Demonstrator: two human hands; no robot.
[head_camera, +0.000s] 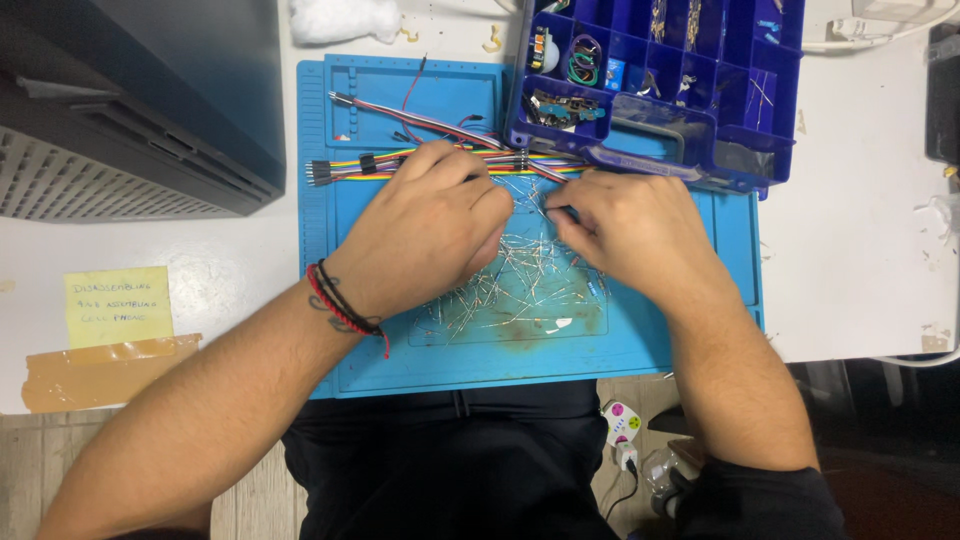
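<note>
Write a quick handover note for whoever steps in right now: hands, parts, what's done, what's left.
Left hand: curled, knuckles up, over the pile of thin silver wire-lead components on the blue silicone work mat; grip hidden.
Right hand: fingers pinched at the pile's top edge; contents too small to tell.
Multicoloured ribbon of jumper wires lies across the mat behind the hands.
Blue plastic compartment organiser sits open, upper right.
Most components remain loose on the mat.

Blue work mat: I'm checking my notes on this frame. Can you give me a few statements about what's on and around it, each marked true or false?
1. Both hands, left hand and right hand, are over the blue work mat. True.
2. A pile of thin wire-legged parts lies on the mat. True.
3. The blue compartment box is shut. False: it is open, its compartments showing.
4. The yellow sticky note is on the mat. False: it is on the white table, to the left.
5. The coloured jumper wires lie across the mat's far part. True.
</note>
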